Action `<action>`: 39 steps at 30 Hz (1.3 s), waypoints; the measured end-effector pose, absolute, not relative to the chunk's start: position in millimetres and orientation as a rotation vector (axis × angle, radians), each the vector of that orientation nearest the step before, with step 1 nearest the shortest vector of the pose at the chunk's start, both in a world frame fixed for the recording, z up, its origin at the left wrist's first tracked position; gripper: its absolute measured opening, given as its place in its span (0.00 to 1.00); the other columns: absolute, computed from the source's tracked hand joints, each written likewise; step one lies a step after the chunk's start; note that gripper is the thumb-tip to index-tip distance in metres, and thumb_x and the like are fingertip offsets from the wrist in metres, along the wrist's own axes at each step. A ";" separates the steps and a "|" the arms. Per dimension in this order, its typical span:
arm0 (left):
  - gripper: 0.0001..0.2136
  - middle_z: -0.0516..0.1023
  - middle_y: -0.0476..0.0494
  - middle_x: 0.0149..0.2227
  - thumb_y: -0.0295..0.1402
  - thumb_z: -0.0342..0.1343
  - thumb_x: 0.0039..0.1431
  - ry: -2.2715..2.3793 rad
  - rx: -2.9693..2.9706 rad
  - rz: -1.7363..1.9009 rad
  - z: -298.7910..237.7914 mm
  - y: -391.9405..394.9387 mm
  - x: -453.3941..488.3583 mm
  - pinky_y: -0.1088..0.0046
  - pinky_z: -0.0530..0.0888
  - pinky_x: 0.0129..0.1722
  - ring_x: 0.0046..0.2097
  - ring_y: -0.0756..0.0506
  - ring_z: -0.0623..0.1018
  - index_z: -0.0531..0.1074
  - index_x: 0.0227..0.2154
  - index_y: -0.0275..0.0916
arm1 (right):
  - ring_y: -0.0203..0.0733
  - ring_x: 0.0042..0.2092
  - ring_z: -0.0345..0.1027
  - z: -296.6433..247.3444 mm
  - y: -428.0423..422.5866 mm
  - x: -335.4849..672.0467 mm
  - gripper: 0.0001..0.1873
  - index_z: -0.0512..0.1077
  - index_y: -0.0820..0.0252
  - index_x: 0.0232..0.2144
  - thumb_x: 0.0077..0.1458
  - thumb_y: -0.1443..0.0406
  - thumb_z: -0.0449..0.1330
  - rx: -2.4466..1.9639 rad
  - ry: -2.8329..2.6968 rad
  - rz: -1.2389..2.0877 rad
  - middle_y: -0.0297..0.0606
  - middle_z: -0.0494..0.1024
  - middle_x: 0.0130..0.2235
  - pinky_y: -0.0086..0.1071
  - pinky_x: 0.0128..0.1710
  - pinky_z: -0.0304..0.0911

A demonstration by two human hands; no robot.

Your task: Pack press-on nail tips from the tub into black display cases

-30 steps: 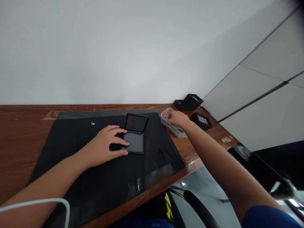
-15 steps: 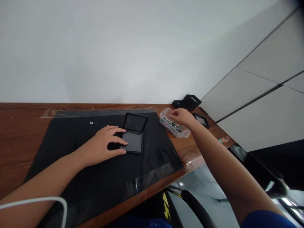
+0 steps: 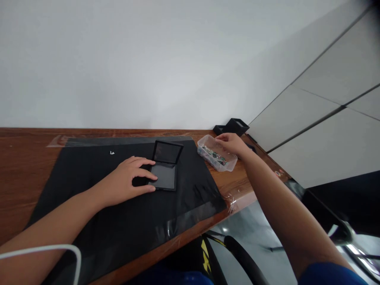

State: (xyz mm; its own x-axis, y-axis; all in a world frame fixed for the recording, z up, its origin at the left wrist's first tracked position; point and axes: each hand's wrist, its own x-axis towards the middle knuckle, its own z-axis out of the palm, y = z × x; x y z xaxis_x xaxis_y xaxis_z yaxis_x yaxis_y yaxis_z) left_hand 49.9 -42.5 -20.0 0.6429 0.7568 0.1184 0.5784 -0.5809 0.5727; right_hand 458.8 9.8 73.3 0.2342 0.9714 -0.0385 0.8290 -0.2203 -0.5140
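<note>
An open black hinged case (image 3: 165, 168) lies on a black mat (image 3: 118, 198), its lid standing up at the back. My left hand (image 3: 126, 180) rests on the case's left side, thumb and fingers spread around its near corner. My right hand (image 3: 231, 143) hovers over the far rim of a clear plastic tub (image 3: 218, 159) holding several small coloured parts. Its fingers are curled downward; whether they hold anything is hidden.
The mat covers a brown wooden table (image 3: 26, 158) under clear film. Small black boxes (image 3: 233, 126) sit at the table's far right corner against a grey partition. A black chair (image 3: 237, 257) shows below the table edge. A white cable (image 3: 44, 251) curves at lower left.
My right hand has moved from inside the tub's left end to above its far right rim. The left hand has stayed on the case. The view has shifted slightly.
</note>
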 end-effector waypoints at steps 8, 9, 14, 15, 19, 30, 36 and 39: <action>0.19 0.73 0.45 0.63 0.59 0.60 0.57 1.023 2.386 0.539 -22.2 -41.9 50.6 0.33 0.54 0.68 0.65 0.29 0.69 0.83 0.44 0.57 | 0.30 0.21 0.61 95.1 -3.5 445.2 0.15 0.78 0.66 0.40 0.53 0.61 0.67 -1.892 -1.442 0.623 0.33 0.74 0.23 0.24 0.20 0.57; 0.18 0.74 0.45 0.63 0.58 0.60 0.57 1.021 2.389 0.545 -23.0 -41.9 50.3 0.32 0.54 0.68 0.65 0.29 0.69 0.83 0.44 0.57 | 0.29 0.21 0.61 97.7 -6.6 439.3 0.16 0.78 0.65 0.39 0.51 0.60 0.68 -1.814 -1.402 0.672 0.32 0.74 0.23 0.24 0.19 0.56; 0.16 0.76 0.42 0.61 0.54 0.62 0.58 0.985 2.431 0.638 -24.3 -41.4 50.0 0.39 0.66 0.64 0.63 0.32 0.73 0.83 0.44 0.54 | 0.28 0.22 0.62 96.9 -27.5 389.3 0.20 0.78 0.61 0.39 0.47 0.55 0.73 -1.450 -1.382 1.048 0.32 0.77 0.29 0.24 0.18 0.55; 0.16 0.77 0.42 0.59 0.52 0.63 0.59 0.975 2.441 0.669 -23.0 -41.4 50.3 0.42 0.69 0.62 0.61 0.33 0.74 0.83 0.44 0.53 | 0.27 0.21 0.62 93.2 -31.5 376.5 0.21 0.78 0.60 0.40 0.47 0.54 0.72 -1.393 -1.386 1.131 0.33 0.78 0.32 0.24 0.17 0.55; 0.15 0.84 0.41 0.47 0.46 0.61 0.63 0.935 2.465 0.863 -11.4 -43.9 52.0 0.55 0.76 0.53 0.49 0.39 0.81 0.81 0.47 0.45 | 0.25 0.20 0.60 72.5 -43.1 326.4 0.21 0.78 0.60 0.39 0.47 0.54 0.73 -1.221 -1.295 1.221 0.32 0.78 0.33 0.22 0.16 0.53; 0.32 0.80 0.39 0.51 0.42 0.63 0.64 1.082 2.475 1.338 -3.4 -49.4 54.2 0.57 0.74 0.56 0.51 0.40 0.79 0.60 0.68 0.43 | 0.25 0.20 0.56 32.9 -45.0 262.0 0.20 0.79 0.60 0.41 0.52 0.53 0.70 -1.030 -1.324 1.517 0.28 0.73 0.26 0.22 0.17 0.52; 0.22 0.81 0.38 0.50 0.36 0.63 0.64 1.018 2.485 1.345 -4.8 -48.4 59.6 0.59 0.77 0.52 0.50 0.41 0.80 0.71 0.59 0.41 | 0.25 0.21 0.57 22.7 -44.8 265.3 0.19 0.79 0.59 0.42 0.54 0.53 0.70 -0.979 -1.350 1.597 0.28 0.74 0.28 0.22 0.18 0.54; 0.17 0.82 0.40 0.46 0.32 0.64 0.64 0.958 2.477 1.425 -4.1 -48.7 61.3 0.62 0.78 0.48 0.46 0.43 0.80 0.75 0.55 0.41 | 0.25 0.22 0.58 23.6 -48.2 268.3 0.18 0.79 0.59 0.42 0.55 0.54 0.70 -0.971 -1.374 1.594 0.28 0.72 0.27 0.22 0.19 0.56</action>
State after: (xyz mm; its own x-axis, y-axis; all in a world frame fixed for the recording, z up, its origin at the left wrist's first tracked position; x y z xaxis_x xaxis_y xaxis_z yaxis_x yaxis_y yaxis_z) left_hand 61.3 -48.7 -4.1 0.3535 0.5809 0.7332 0.4602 -0.7904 0.4044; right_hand 268.3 -48.2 23.6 -0.3847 0.9217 -0.0485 -0.0877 -0.0888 -0.9922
